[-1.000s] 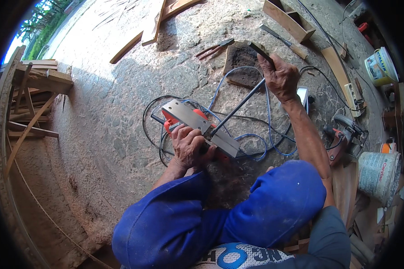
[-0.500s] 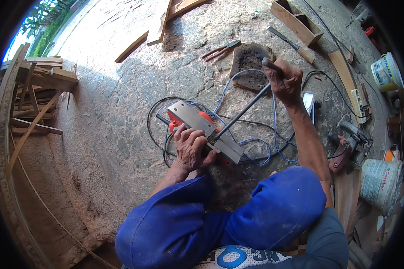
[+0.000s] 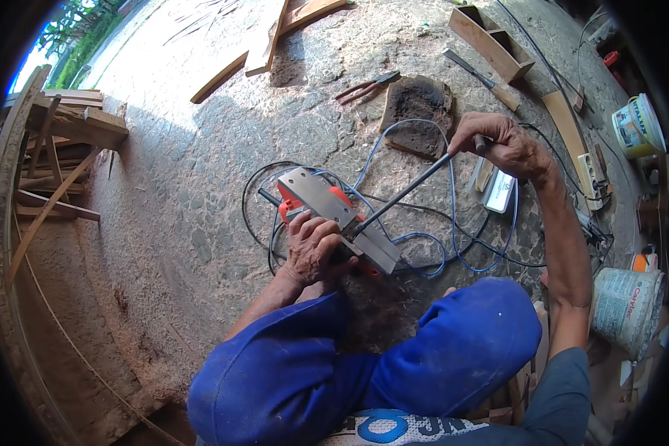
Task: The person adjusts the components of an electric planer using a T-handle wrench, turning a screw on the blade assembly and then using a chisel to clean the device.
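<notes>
Dark rod [image 3: 404,192] against red planer [image 3: 316,196]
Left hand [image 3: 312,251] grips the planer's near side; right hand [image 3: 511,146] holds the rod's far end.

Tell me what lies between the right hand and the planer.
In the head view, a rod runs from the right hand to the planer, with cords beneath it.

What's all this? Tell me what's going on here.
The person's left hand holds a planer, its metal plates facing up. The right hand grips the far end of a rod; the rod's other end meets the planer between those plates. Pliers and a chisel lie on the floor beyond.
</notes>
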Tool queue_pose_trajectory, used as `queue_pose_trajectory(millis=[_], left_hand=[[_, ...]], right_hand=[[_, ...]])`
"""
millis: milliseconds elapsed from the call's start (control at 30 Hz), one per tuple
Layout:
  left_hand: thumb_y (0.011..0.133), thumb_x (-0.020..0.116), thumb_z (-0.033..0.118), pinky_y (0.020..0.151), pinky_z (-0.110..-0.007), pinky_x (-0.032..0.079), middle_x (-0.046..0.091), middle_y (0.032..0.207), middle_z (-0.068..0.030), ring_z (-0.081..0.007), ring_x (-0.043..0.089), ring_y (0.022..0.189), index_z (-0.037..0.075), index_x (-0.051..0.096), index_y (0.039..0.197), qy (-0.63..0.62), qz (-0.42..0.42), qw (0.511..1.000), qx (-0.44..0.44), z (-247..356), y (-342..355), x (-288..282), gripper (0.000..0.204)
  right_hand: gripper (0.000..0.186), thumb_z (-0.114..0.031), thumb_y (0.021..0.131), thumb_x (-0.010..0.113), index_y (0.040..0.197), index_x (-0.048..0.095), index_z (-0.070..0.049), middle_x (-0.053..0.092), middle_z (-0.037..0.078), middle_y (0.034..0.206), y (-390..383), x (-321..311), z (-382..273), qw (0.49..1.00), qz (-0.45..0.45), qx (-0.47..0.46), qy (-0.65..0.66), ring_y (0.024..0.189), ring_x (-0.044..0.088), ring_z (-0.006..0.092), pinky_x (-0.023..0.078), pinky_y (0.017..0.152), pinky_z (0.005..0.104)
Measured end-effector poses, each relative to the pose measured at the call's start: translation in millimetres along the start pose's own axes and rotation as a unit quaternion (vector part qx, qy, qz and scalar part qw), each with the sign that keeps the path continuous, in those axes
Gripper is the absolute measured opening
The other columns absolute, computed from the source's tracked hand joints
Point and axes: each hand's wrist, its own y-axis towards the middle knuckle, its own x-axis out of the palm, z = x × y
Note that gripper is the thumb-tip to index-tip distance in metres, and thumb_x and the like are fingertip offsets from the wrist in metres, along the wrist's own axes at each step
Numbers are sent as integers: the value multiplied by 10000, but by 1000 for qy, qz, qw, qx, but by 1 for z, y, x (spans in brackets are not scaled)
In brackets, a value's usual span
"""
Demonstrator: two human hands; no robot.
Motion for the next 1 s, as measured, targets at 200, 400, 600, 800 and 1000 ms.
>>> queue_pose_trajectory(millis=[200, 400, 600, 800, 1000], left_hand=[[727, 837, 482, 1094, -504, 326, 632, 1109, -36, -237, 588, 1127, 155, 634, 977, -6, 15, 1000, -6, 1, 2, 0, 459], [728, 838, 482, 1088, -503, 334, 635, 1110, -38, -238, 589, 1129, 154, 635, 978, -7, 17, 1000, -15, 3, 0, 1, 460], [725, 843, 480, 1086, -500, 337, 639, 1093, -37, -240, 596, 1110, 155, 638, 961, -8, 31, 999, -11, 2, 2, 1, 451], [733, 847, 464, 1078, -503, 357, 642, 1066, -47, -248, 604, 1089, 142, 632, 927, -6, 38, 999, -19, 3, 2, 0, 433], [731, 851, 448, 1058, -511, 391, 642, 1048, -60, -258, 611, 1056, 125, 624, 890, -8, 53, 998, -13, 6, 8, -2, 426]], right_hand=[[133, -44, 991, 625, 1067, 734, -27, 707, 48, 951, 8, 5, -1, 999, 19, 7, 31, 910, 681, 126, 560, 801, 300], [219, -199, 1020, 629, 1097, 719, -15, 670, 23, 889, 11, 11, -10, 994, 63, 72, 54, 891, 653, 115, 542, 810, 309], [342, -352, 1013, 641, 1043, 708, -19, 640, 15, 843, 2, -2, -4, 998, 66, 24, 2, 813, 594, 109, 509, 761, 302], [471, -485, 1020, 584, 973, 657, -22, 589, -4, 756, -11, -1, -14, 984, 162, 66, 44, 679, 554, 72, 468, 609, 240], [492, -504, 1037, 548, 989, 645, -24, 583, -8, 729, -10, 19, -21, 965, 199, 157, 65, 595, 538, 47, 453, 521, 205]])
